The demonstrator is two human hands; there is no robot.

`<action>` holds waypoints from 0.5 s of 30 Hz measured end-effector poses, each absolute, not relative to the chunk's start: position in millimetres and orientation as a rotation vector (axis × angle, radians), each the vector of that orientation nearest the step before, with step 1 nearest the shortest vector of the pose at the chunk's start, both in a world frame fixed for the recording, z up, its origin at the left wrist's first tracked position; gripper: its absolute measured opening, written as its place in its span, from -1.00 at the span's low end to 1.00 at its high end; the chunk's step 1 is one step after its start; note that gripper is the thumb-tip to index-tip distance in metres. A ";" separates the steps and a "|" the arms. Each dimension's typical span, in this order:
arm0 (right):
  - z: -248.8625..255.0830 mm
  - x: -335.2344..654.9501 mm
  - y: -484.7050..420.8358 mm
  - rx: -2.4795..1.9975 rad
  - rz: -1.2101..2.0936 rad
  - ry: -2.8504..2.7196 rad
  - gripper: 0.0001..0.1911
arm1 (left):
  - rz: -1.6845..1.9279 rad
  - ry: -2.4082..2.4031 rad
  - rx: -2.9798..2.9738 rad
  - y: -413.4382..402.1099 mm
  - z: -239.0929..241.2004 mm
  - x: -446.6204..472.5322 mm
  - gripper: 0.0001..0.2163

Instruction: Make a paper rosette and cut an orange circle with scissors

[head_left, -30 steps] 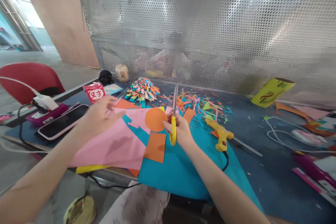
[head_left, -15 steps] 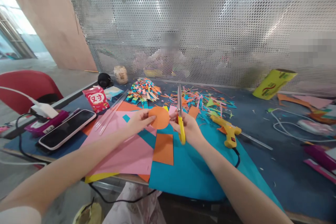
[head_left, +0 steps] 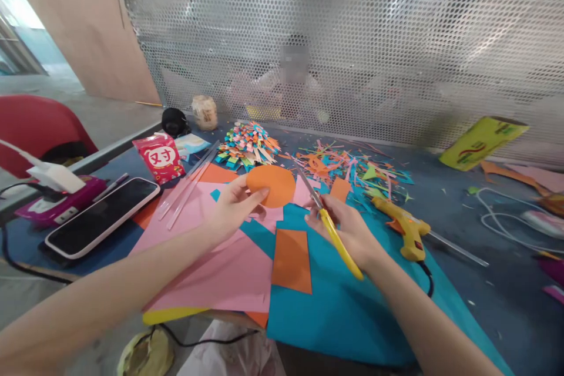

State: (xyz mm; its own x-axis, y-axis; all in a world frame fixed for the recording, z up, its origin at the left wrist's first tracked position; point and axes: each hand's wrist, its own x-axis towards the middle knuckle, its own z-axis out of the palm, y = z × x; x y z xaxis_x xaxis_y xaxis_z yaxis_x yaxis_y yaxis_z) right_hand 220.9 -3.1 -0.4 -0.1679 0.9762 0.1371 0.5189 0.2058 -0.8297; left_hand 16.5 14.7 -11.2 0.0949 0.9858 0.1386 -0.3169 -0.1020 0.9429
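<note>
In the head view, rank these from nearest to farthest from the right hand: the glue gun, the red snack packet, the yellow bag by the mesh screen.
Measured from the right hand, which holds the scissors:
1. Glue gun, just to its right on the blue paper.
2. Red snack packet, across the table to the left, beyond the left hand.
3. Yellow bag, far right, against the mesh screen.

I've got bright daylight pouring in from the upper left, glare shimmering on the perforated metal screen, soft shadows under the paper sheets, wide-angle bending at the edges, forearms stretched and slightly soft near the frame bottom, figure behind the mesh blurred.
</note>
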 end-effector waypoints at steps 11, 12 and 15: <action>-0.9 226.4 -2.0 -1.547 0.919 -1.834 -0.61 | 1.447 0.853 1.197 14.7 -4.4 10.3 -0.76; -1.1 226.5 -1.7 -1.547 0.919 -1.825 -0.61 | 1.461 0.863 1.194 15.1 -4.2 9.9 -0.76; -1.4 226.5 -2.1 -1.503 0.937 -1.832 -0.66 | 1.484 0.894 1.183 16.5 -4.6 9.1 -0.77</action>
State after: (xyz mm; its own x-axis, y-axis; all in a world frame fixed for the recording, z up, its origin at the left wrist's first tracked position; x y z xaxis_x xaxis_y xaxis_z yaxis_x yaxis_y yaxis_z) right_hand 226.5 -2.1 -1.4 -0.1926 0.9813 0.0052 0.5703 0.1163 -0.8131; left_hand 9.1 16.5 -4.6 -0.0249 0.9725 0.2316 -0.2500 -0.2303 0.9404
